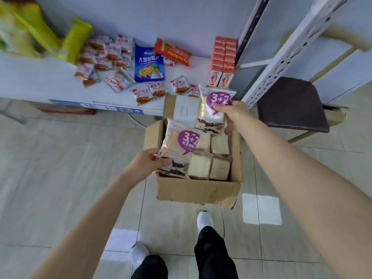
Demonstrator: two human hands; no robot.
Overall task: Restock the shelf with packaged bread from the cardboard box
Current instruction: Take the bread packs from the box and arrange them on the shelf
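An open cardboard box [198, 191] stands on the tiled floor in front of a low white shelf [40, 81]. Several clear-wrapped bread packs [209, 168] lie inside it. My left hand [150, 163] pinches the left edge of a bread pack with a purple "3+2" label [181, 142], held over the box's left side. My right hand [234, 110] grips a second such bread pack [213, 109] by its right edge, raised above the box's far flap and close to the shelf's front edge.
On the shelf lie several small red snack packets [151, 93], a blue chip bag [149, 65], a red bag [172, 52], rows of orange cartons [222, 61] and yellow bags [76, 41]. A white perforated upright [281, 57] and a dark-seated chair [291, 103] stand right of the box.
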